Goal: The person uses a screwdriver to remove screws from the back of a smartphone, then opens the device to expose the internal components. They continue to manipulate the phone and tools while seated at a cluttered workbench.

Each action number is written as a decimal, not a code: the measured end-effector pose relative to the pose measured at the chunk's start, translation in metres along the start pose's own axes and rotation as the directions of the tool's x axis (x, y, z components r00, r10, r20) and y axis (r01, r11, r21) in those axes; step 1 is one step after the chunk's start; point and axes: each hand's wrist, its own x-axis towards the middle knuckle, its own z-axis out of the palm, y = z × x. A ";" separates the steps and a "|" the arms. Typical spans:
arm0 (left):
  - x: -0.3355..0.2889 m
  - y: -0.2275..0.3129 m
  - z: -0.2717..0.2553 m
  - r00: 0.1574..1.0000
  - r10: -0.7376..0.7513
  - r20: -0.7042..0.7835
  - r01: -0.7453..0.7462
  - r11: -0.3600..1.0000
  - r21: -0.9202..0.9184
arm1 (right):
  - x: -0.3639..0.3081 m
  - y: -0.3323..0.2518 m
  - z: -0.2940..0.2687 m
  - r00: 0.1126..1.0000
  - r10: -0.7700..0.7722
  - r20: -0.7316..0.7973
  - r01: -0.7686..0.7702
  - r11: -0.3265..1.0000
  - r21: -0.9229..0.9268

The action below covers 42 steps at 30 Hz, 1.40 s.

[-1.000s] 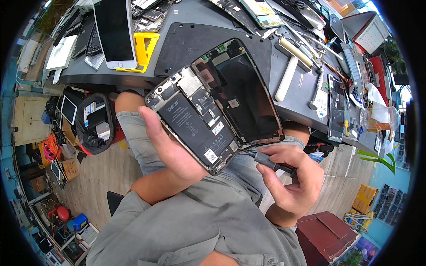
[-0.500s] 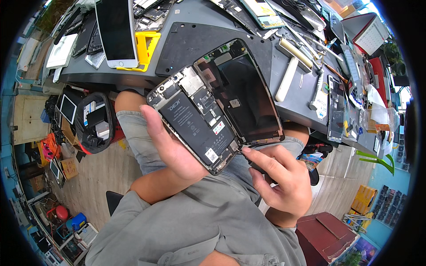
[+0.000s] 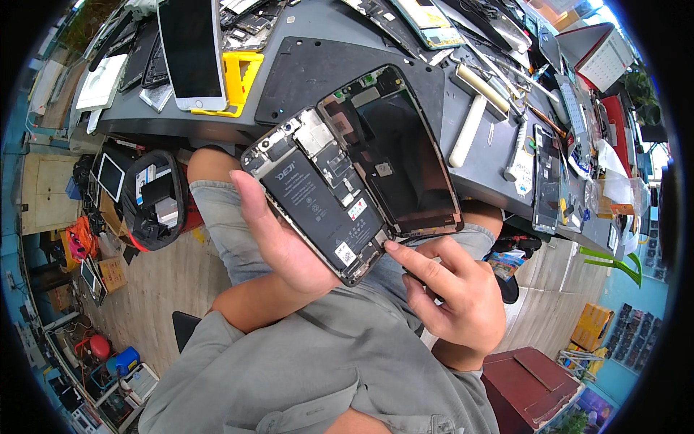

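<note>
Mid-frame, your L hand (image 3: 290, 262) cradles the opened black rectangular phone (image 3: 312, 137), flat black batt (image 3: 316, 199) seated, glossy dark screen (image 3: 406, 163) unclosed; R hand (image 3: 464, 291), nr phone btm, grips mostly hidden dark tool (image 3: 415, 277).

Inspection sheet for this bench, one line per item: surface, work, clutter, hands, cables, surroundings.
Surface: grey desk, dark mat on it.
Job's things: opened smartphone, dark battery exposed, display panel folded out rightward.
Clutter: white-framed touchscreen device on yellow stand; white-handled tool; loose phone parts.
Left hand: cradles smartphone's left side.
Right hand: index fingertip at smartphone's lower right edge; dark tool mostly hidden in grasp.
Cables: too small to confirm.
Surroundings: wood-look floor, red-brown box, desk calendar.
</note>
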 end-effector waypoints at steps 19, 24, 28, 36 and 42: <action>-0.001 0.000 0.001 1.000 0.025 -0.018 -0.024 0.998 0.060 | -0.001 0.003 0.000 0.998 0.001 0.060 -0.003 0.999 0.034; -0.001 -0.001 0.001 1.000 0.024 0.012 -0.025 0.998 0.054 | 0.001 0.006 -0.003 0.998 -0.026 0.053 0.019 0.993 0.119; -0.001 -0.001 0.002 0.999 0.033 -0.010 -0.032 0.999 0.042 | 0.003 0.006 -0.008 0.999 -0.019 0.046 0.012 0.990 0.140; 0.000 -0.007 0.006 0.996 0.061 -0.069 -0.059 0.998 0.039 | 0.014 -0.012 -0.016 0.971 -0.038 -0.237 0.092 0.971 0.219; -0.002 -0.004 0.006 0.996 -0.012 -0.090 0.011 1.000 -0.018 | 0.020 -0.015 -0.011 0.921 0.015 -0.390 0.069 0.977 0.201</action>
